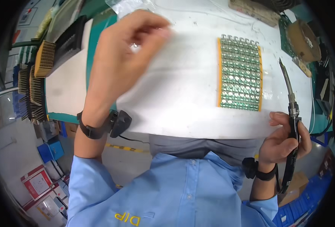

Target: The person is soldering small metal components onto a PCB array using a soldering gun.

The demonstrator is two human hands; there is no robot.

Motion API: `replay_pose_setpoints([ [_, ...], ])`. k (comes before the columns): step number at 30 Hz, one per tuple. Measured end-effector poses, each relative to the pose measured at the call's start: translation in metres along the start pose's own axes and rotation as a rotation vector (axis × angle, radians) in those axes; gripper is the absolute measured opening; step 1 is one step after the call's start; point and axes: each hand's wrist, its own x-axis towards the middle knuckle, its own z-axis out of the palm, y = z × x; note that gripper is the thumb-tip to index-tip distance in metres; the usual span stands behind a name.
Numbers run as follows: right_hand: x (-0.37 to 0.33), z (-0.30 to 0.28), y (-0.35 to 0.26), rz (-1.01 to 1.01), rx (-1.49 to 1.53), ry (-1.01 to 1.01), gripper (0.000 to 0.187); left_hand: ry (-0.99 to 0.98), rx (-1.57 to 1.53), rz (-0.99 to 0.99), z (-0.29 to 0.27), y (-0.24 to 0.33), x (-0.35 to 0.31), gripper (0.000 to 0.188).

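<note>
My right hand [284,142], at the right edge of the white table, is closed around the black handle of a soldering iron [291,94]. The iron points up and away from me, its tip at the far end. Over the left part of the table is my left hand [124,56], raised and somewhat blurred. Its thumb and fingers come together in a pinch; anything between them is too small or smeared to make out. On the table between the hands, nearer the right one, lies a panel of green circuit boards [240,73] with yellow-orange side strips and rows of shiny parts.
A clear plastic bag [127,6] lies beyond my left hand. Black and yellow racks [44,58] stand at the far left. A brown round roll [303,39] sits at the far right, and a worn block [254,11] at the back. White wire [209,24] trails across the back.
</note>
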Motion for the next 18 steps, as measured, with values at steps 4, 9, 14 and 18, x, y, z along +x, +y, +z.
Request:
replay_pose_setpoints([
  [4,0.001,0.004,-0.006,0.061,-0.076,0.016,0.047,0.069,0.26,-0.047,-0.015,-0.015,0.005,0.022],
  [9,-0.001,0.004,-0.003,0.061,-0.05,0.026,0.049,-0.068,0.373,0.125,-0.002,-0.025,0.011,0.018],
  [14,-0.001,0.003,-0.003,0.056,-0.021,0.01,0.049,-0.083,0.38,0.107,-0.001,-0.021,0.005,0.012],
  [18,-0.001,0.001,-0.003,0.033,0.002,-0.006,0.046,-0.147,0.367,0.024,-0.008,-0.021,0.01,0.012],
])
